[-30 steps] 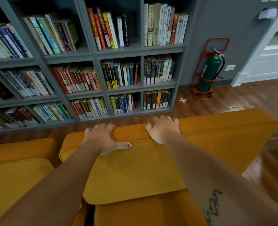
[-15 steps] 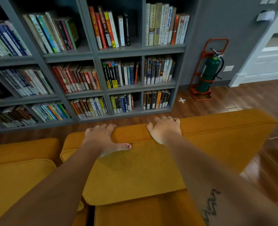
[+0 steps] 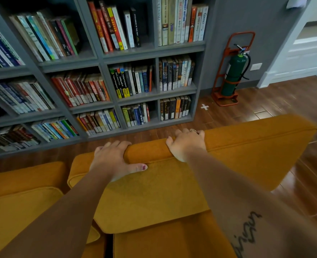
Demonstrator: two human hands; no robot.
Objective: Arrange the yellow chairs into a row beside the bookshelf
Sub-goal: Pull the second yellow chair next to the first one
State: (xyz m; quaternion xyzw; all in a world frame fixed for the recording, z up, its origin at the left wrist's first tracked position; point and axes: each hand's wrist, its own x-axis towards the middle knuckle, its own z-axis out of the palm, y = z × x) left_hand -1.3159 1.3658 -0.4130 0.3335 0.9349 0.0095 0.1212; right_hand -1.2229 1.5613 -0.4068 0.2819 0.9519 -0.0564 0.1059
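A yellow upholstered chair (image 3: 247,157) stands in front of me, its backrest facing the grey bookshelf (image 3: 101,60). My left hand (image 3: 113,159) and my right hand (image 3: 186,144) both grip the top edge of that backrest, fingers curled over the far side. Its seat cushion (image 3: 168,244) lies below my forearms. A second yellow chair (image 3: 16,202) sits close at its left, almost touching, also backed toward the shelf. A strip of wooden floor separates both backrests from the bookshelf.
The bookshelf is packed with books. A green fire extinguisher (image 3: 234,73) in an orange stand rests against the grey wall at the right. A white tape cross (image 3: 204,107) marks the wooden floor (image 3: 284,101). A white door frame is at far right.
The view has shifted slightly and the bookshelf looks a little nearer. Both hands keep the same grip on the backrest.
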